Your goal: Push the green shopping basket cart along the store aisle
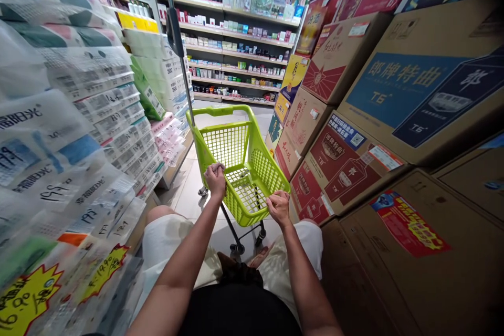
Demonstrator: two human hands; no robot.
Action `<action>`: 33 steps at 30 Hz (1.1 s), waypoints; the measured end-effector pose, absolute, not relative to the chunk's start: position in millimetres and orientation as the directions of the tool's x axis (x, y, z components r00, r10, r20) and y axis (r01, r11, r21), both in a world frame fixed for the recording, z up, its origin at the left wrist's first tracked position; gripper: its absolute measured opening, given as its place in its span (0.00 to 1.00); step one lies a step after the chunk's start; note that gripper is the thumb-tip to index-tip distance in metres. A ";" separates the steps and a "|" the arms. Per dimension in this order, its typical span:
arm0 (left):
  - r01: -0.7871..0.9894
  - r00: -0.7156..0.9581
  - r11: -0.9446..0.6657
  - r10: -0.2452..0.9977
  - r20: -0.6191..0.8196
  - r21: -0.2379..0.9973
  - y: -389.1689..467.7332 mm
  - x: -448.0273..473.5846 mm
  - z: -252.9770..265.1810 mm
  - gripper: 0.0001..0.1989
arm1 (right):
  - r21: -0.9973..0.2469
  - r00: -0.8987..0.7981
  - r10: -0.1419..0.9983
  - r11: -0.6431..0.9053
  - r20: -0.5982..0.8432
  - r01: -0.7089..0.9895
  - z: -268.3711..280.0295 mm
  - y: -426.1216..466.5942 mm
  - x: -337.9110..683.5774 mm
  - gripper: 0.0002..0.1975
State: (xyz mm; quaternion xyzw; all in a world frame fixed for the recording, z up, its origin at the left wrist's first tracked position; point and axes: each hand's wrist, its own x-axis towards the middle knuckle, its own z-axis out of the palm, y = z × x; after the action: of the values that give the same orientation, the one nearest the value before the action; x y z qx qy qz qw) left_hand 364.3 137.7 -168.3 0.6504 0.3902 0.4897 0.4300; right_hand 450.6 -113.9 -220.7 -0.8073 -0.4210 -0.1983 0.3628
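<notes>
A lime-green plastic shopping cart [252,215] with a lattice basket and dark metal legs stands in front of my knees. No goods show in its basket. My left hand [215,182] is closed at the basket's left rim, with a small crumpled greyish cloth [218,167] bunched at its fingers. On the right rim, near the front corner, my right hand [279,207] is closed round the edge, its fingers curled. Whether anything lies under those fingers is hidden. A tall dark pole [175,31] rises from the cart's left rear corner.
Stacked tissue packs [106,100] with handwritten prices line the left side. Printed cardboard cartons [425,79] are piled high on the right, close to the cart. Across the aisle's far end stand shelves [236,52] of small boxed and bottled goods. Pale tiles [189,189] cover the floor.
</notes>
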 end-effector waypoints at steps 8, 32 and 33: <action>0.115 0.347 -0.475 0.842 0.412 0.873 64.0 334.7 -219.0 0.08 | -0.320 0.628 0.569 -0.551 0.531 0.771 -198.0 -97.7 413.4 0.16; -0.058 0.171 -0.320 0.930 0.325 0.946 109.7 373.2 -218.9 0.07 | -0.388 0.553 0.507 -0.400 0.662 0.830 -217.7 -80.9 378.8 0.23; -0.052 0.122 -0.273 0.953 0.277 0.961 117.0 379.2 -218.3 0.07 | -0.393 0.555 0.504 -0.397 0.661 0.829 -218.2 -81.0 379.9 0.23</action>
State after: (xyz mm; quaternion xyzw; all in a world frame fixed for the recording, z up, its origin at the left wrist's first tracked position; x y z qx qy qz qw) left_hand 379.2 117.0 -218.3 0.5868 0.3838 0.5403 0.4652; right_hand 379.9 -81.0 -218.2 -0.8049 -0.4142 -0.2254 0.3602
